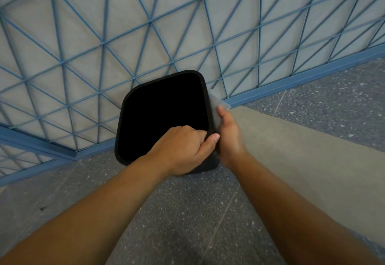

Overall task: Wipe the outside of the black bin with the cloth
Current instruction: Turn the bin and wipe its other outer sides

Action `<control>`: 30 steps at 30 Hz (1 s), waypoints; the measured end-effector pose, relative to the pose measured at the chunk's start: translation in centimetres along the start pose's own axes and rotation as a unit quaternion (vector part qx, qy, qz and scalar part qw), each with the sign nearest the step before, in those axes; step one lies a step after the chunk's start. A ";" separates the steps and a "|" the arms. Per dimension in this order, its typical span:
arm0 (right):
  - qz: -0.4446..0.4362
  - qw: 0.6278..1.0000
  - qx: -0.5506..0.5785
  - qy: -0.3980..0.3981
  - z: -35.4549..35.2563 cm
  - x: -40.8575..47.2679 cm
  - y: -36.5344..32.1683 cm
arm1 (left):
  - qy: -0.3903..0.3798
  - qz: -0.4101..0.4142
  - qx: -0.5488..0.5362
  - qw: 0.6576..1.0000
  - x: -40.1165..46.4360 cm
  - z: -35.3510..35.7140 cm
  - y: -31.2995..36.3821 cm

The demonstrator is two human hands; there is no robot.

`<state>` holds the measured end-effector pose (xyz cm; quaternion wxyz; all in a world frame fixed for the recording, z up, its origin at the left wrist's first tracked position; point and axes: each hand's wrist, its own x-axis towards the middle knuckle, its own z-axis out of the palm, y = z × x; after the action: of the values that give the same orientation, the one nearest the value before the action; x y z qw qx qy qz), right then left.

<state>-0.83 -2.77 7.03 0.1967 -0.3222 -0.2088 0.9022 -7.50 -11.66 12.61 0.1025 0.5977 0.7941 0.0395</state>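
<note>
- Head view: black bin point(164, 116), open-topped, on the speckled floor point(187, 212) against the blue lattice wall point(145, 25).
- Left hand point(183, 150): clamped on the bin's near-right rim corner, steadying.
- Right hand point(229, 137): closed on the grey cloth point(216, 108), pressed flat to the bin's right outer wall.
- Advice: keep the rim braced; wipe in overlapping strokes, rim to base.
</note>
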 end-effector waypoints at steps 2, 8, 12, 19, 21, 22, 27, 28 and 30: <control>0.008 0.999 -0.005 -0.034 -0.1 0.4 0.1 | -0.005 0.002 -0.002 1.000 -0.1 0.1 -0.1; -0.006 0.998 -0.040 -0.046 0.6 2.0 -1.1 | 0.004 0.018 0.007 1.000 0.1 0.1 -0.2; -0.006 0.998 -0.035 -0.055 0.1 2.7 -0.6 | -0.012 0.023 -0.001 1.000 -0.4 0.1 -0.1; -0.063 0.984 -0.166 -0.034 0.4 4.8 -1.8 | -0.035 0.003 -0.006 0.999 -0.1 -0.2 -0.1; -0.071 0.977 -0.202 0.016 -0.4 5.2 -1.1 | -0.033 0.002 -0.010 0.999 -0.2 -0.1 -0.1; -0.065 0.978 -0.199 0.024 -0.7 5.3 -0.7 | -0.030 0.000 -0.016 0.999 -0.1 0.0 -0.1; -0.056 0.981 -0.184 0.025 -0.4 5.5 -0.8 | -0.019 0.003 -0.021 1.000 0.0 0.1 -0.3; -0.061 0.980 -0.186 0.028 -0.4 5.7 -0.8 | -0.020 0.004 -0.021 1.000 0.0 0.1 -0.4; -0.066 0.978 -0.196 0.031 -0.3 5.8 -0.8 | -0.022 0.005 -0.023 0.999 0.1 0.1 -0.5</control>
<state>-4.56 0.81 4.32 0.1950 -0.3682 -0.3961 0.8182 -7.93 -11.73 12.42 0.1333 0.5997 0.7878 0.0449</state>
